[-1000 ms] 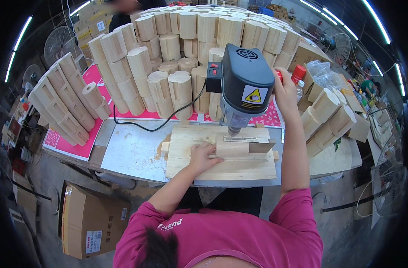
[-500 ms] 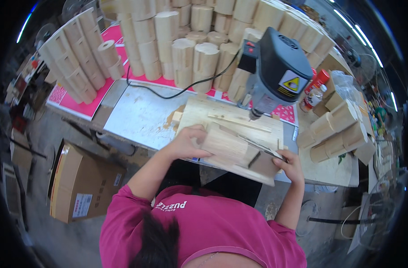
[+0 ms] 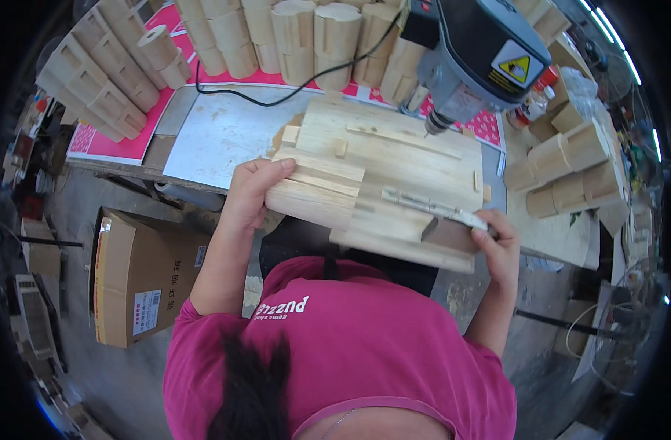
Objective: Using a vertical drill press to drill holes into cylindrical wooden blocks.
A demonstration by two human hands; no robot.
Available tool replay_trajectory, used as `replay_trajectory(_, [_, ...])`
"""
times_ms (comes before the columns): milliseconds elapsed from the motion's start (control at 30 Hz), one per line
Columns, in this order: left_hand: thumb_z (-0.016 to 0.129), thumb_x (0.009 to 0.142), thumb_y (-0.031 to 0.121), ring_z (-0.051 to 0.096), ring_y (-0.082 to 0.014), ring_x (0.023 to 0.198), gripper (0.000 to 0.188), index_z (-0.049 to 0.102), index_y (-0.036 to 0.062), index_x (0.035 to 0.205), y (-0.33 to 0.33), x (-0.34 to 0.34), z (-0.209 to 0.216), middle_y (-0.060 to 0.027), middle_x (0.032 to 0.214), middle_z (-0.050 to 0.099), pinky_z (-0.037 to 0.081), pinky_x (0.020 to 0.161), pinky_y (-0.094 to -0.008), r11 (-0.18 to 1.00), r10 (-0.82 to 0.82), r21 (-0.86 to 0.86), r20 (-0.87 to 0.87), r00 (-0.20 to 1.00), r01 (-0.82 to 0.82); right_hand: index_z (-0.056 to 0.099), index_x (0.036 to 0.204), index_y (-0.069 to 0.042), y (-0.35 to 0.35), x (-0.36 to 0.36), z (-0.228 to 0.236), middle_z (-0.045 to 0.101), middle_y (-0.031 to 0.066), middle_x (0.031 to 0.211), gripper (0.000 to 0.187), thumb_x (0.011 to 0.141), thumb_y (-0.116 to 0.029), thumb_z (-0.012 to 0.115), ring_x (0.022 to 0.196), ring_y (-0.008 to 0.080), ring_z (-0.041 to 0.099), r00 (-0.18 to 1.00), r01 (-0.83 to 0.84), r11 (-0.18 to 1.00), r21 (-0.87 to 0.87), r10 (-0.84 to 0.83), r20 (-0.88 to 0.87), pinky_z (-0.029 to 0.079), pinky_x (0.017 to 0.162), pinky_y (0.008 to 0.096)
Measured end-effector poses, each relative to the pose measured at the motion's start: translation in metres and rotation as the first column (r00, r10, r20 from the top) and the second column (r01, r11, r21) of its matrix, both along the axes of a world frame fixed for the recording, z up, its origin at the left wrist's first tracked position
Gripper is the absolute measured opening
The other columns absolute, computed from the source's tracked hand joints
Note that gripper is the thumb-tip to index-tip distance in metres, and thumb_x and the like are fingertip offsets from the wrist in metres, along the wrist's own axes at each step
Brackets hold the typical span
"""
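My left hand (image 3: pixel 251 187) grips the left end of a grooved wooden block (image 3: pixel 317 192), its thumb on top. The block is rounded and lies tilted in front of a flat wooden board (image 3: pixel 409 172). Closed fingers of my right hand (image 3: pixel 500 246) hold one end of a long slim metal tool (image 3: pixel 431 207), which looks like a caliper but is blurred. The tool points left toward the block, apart from it. Over the board's far right corner hangs a drill press (image 3: pixel 482 62), its chuck and bit above the wood.
Grooved wooden cylinders (image 3: pixel 335 44) stand stacked along the back; more stand at the far left (image 3: pixel 97 73) and lie at the right (image 3: pixel 570 169). A black cable (image 3: pixel 276 100) crosses the tabletop. A cardboard box (image 3: pixel 152 279) sits on the floor at left.
My left hand has drawn the wooden block to the left, away from the metal tool. My right hand and the tool have shifted slightly right. The view has shifted too.
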State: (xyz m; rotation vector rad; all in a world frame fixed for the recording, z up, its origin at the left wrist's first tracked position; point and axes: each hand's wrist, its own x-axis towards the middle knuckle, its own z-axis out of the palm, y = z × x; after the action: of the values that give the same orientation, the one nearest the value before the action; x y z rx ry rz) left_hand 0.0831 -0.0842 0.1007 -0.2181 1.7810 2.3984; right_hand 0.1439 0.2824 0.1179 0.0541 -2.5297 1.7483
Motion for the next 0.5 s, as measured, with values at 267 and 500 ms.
replay_trajectory(267, [0.069, 0.072, 0.025, 0.043, -0.0049, 0.046, 0.029, 0.059, 0.0008, 0.059, 0.034, -0.015, -0.022, -0.0020, 0.055, 0.054, 0.032, 0.044, -0.0205, 0.996, 0.013, -0.086, -0.029, 0.999, -0.016, 0.062, 0.090, 0.001, 0.006, -0.025, -0.022, 0.056, 0.0047, 0.086, 0.019, 0.073, -0.006, 0.066, 0.084, 0.0141, 0.050, 0.980, -0.096, 0.993, -0.067, 0.082, -0.179, 0.038, 0.076, 0.0245])
replay_trajectory(500, [0.068, 0.074, 0.030, 0.040, -0.0044, 0.048, 0.032, 0.058, 0.0022, 0.063, 0.058, -0.030, -0.034, 0.0002, 0.055, 0.050, 0.028, 0.043, -0.0212, 0.970, -0.105, -0.216, 0.048, 0.993, 0.113, 0.063, 0.090, -0.001, 0.015, -0.031, -0.045, 0.055, 0.0031, 0.086, 0.017, 0.074, -0.008, 0.066, 0.083, 0.0128, 0.050, 0.991, -0.066, 0.996, -0.053, 0.059, -0.121, 0.037, 0.076, 0.0235])
